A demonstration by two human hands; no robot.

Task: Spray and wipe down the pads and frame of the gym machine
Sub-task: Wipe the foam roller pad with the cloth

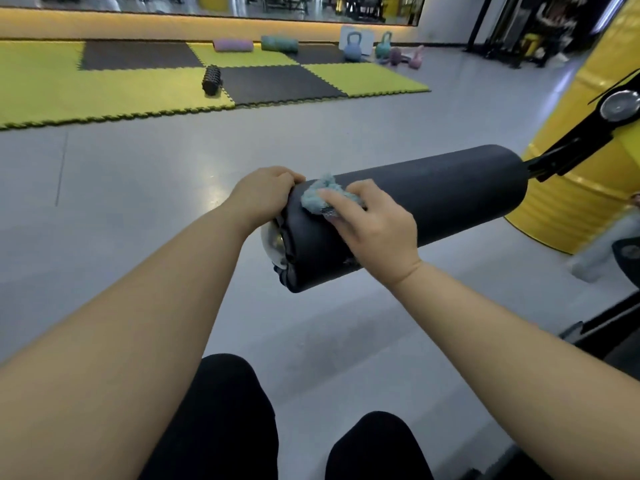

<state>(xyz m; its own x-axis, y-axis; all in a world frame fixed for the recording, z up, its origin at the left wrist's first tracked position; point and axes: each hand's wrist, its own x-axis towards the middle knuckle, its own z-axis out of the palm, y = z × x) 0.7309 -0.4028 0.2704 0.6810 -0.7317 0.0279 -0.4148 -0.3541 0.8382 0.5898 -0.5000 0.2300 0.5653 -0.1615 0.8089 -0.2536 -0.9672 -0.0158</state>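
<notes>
1. At mid-frame, lying crosswise: black pad [433, 195], a foam cylinder, right end joined to black frame [568, 148].
2. On top of pad near its left end: blue-grey cloth [317, 194], bunched, touching the foam.
3. Over cloth: right hand [374, 230], fingers close together and nearly straight, pressing cloth down onto pad.
4. At pad's left end: left hand [266, 195], fingers curled over the rim, gripping it; silver cap [272, 244] just below.
5. Right of pad: yellow drum [585, 202] behind frame; round metal disc [620, 105] on frame, any marking too small to read.
6. Far beyond pad: yellow and black mats [104, 88], black roller [212, 80] on them, kettlebells [353, 48] near the wall.
7. Below pad: knees [225, 410] in black, grey floor [138, 202].
</notes>
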